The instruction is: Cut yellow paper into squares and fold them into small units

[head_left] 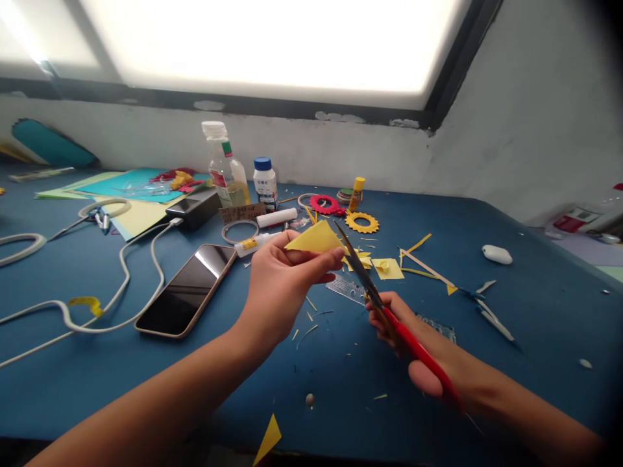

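Between the thumb and fingers of my left hand (282, 279) is a folded piece of yellow paper (316, 239), held up above the table. My right hand (409, 331) grips scissors (413, 347) by their red handles. The dark blades point up and left, their tips close to the paper's right edge; whether they touch it I cannot tell. Below the hands lies a clear ruler (346, 287), partly hidden by the right hand. Small yellow paper cuttings (388, 268) lie behind the scissors.
A phone (187, 292) and white cables (124, 285) lie left. Behind stand a glass bottle (226, 172), a white bottle (265, 185) and a glue stick (357, 194), near red (325, 205) and yellow paper rings (363, 222). A compass (491, 318) and white earbud case (497, 254) lie right.
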The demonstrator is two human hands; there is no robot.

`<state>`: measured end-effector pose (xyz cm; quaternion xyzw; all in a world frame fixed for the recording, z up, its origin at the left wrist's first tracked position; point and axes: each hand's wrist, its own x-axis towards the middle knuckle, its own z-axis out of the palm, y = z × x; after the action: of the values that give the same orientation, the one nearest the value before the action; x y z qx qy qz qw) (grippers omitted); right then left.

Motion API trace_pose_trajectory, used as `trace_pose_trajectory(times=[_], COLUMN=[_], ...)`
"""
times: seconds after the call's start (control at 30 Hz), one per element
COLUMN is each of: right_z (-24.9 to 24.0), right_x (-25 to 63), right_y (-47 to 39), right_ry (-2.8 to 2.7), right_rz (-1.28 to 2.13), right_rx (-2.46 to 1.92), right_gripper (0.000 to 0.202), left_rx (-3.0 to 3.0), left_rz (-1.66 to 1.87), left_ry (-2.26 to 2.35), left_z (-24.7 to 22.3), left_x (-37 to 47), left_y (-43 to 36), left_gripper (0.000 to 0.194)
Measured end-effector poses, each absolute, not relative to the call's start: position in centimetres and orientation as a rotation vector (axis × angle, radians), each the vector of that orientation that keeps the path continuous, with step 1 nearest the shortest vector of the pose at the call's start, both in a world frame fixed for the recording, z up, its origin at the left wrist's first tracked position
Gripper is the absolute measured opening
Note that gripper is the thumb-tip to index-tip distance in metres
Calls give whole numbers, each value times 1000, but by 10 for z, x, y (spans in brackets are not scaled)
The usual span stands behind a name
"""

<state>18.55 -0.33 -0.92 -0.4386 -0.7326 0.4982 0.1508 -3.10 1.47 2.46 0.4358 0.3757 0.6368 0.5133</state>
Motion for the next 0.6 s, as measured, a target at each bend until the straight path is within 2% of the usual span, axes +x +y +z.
trace_pose_trajectory(times=[0.1, 0.33, 0.6], right_z=[-7, -16, -21], right_x=[184, 187, 191], right_y=[-3, -2, -3], right_ry=[-2025, -1989, -1977], right_rz=[1542, 1506, 1524], right_rx=[-1283, -1236, -1251], right_gripper=[75, 81, 73], left_rx=[1053, 1056, 1059], left_rz=[1518, 1483, 1479], left_ry=[897, 922, 942], left_z=[25, 25, 26], left_x=[-31, -33, -33], left_y=[15, 16, 15], left_gripper=[29, 31, 31])
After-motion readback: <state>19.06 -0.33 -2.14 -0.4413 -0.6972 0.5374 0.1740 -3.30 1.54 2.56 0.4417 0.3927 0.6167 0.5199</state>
